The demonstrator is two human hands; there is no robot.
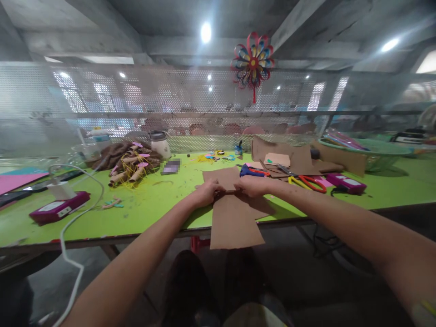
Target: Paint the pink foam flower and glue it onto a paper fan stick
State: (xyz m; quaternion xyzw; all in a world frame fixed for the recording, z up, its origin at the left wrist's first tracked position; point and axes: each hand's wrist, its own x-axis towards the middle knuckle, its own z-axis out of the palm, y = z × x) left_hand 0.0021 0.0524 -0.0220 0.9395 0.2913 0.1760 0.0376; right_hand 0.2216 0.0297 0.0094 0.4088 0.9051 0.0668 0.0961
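A sheet of brown paper (pixel 235 222) lies on the green table (pixel 153 204) and hangs over its near edge. My left hand (pixel 206 191) and my right hand (pixel 252 185) both rest on the sheet's upper part, fingers curled down and pinching what looks like a fold or roll in the paper between them. Another brown sheet (pixel 221 176) lies just behind my hands.
Red-handled scissors (pixel 306 181), a blue tool (pixel 250 171) and brown paper pieces (pixel 293 156) lie to the right. Two magenta boxes (pixel 57 210) (pixel 345 183), a white cable (pixel 73 227), rolled paper tubes (pixel 131 170), a jar (pixel 160 144), a green basket (pixel 371 152). A mesh screen (pixel 190 100) backs the table.
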